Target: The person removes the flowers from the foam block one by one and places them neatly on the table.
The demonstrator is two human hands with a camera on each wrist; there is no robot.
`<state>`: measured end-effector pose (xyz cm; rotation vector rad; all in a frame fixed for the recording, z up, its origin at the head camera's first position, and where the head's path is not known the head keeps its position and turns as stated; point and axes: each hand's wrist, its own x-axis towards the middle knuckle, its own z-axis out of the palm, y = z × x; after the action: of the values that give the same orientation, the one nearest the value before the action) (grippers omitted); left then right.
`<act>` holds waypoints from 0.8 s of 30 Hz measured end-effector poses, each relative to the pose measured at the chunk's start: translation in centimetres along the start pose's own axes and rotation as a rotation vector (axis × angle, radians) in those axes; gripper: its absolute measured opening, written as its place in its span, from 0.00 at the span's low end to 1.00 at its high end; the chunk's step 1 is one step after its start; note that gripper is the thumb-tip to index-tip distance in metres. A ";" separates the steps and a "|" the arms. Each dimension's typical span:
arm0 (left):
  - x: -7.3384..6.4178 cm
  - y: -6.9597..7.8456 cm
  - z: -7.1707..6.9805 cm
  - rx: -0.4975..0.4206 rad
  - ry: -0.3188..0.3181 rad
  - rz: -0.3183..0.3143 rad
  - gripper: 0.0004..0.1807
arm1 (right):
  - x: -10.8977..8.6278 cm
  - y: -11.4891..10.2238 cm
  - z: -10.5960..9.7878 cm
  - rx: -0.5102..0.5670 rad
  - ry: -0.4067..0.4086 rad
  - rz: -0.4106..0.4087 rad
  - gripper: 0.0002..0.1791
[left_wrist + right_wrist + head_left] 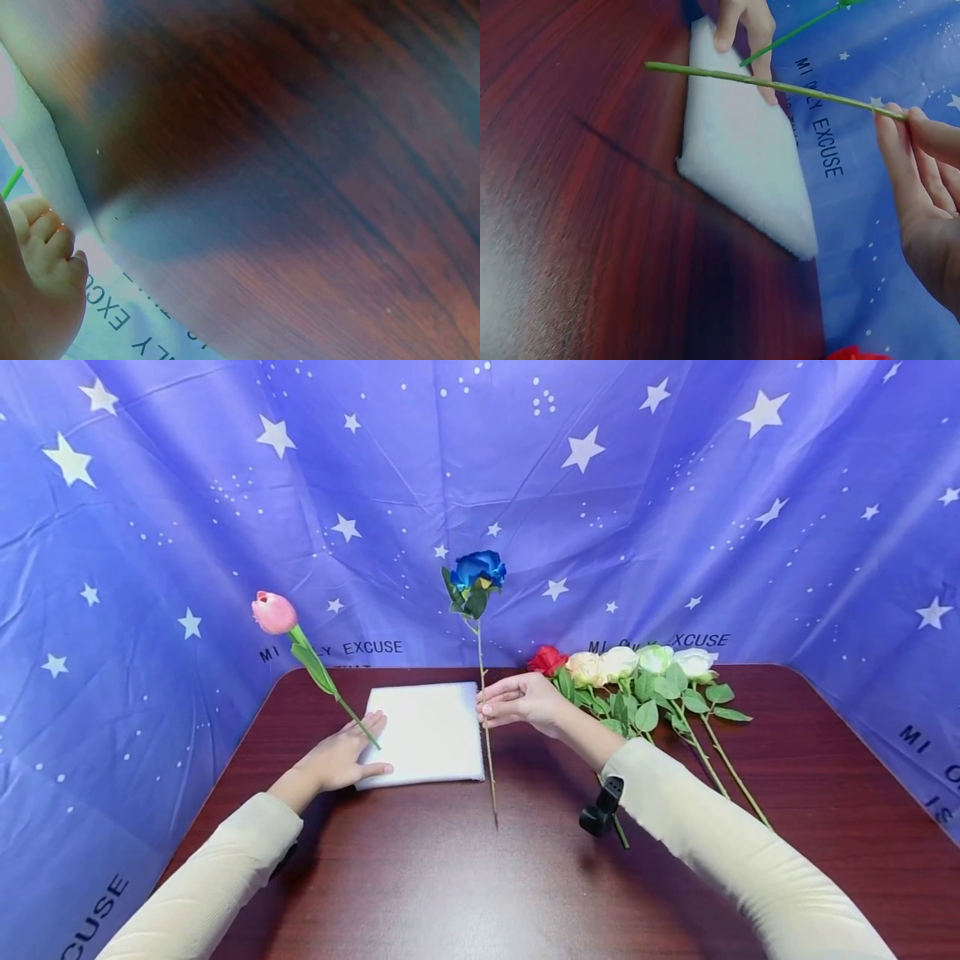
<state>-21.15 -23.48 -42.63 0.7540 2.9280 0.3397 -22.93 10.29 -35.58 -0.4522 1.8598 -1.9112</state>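
A white foam block [433, 731] lies on the table, with a pink tulip [274, 612] standing in it, tilted left. My left hand [339, 760] rests on the block's left side, thumb and fingers spread about the tulip's stem. Beyond the block's right edge, my right hand [525, 700] pinches the stem of a blue rose [477, 572] between thumb and fingers. The rose is upright, its bloom high and its bare stem end hanging over the table. In the right wrist view, that stem [810, 93] crosses in front of the block.
To the right, several roses lie side by side on the dark wooden table [420, 877]: a red rose [547, 660], a peach rose [587, 668] and whitish ones, stems toward the front. A blue star-patterned curtain [420, 468] hangs behind and along the sides.
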 end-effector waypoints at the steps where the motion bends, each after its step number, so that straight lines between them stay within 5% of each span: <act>1: 0.0 0.0 0.0 -0.001 0.001 -0.001 0.51 | -0.1 0.1 -0.1 -0.004 -0.007 0.015 0.21; 16: 0.0 0.1 0.2 0.022 0.005 0.014 0.50 | -2.4 3.2 -2.9 -0.038 -0.012 0.145 0.25; 24: -0.1 0.0 0.1 0.019 -0.002 0.003 0.50 | -3.6 4.4 -4.3 -0.039 0.059 0.225 0.25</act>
<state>-21.04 -23.55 -42.72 0.7610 2.9327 0.3118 -21.72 15.83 -39.97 -0.1903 1.8994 -1.7582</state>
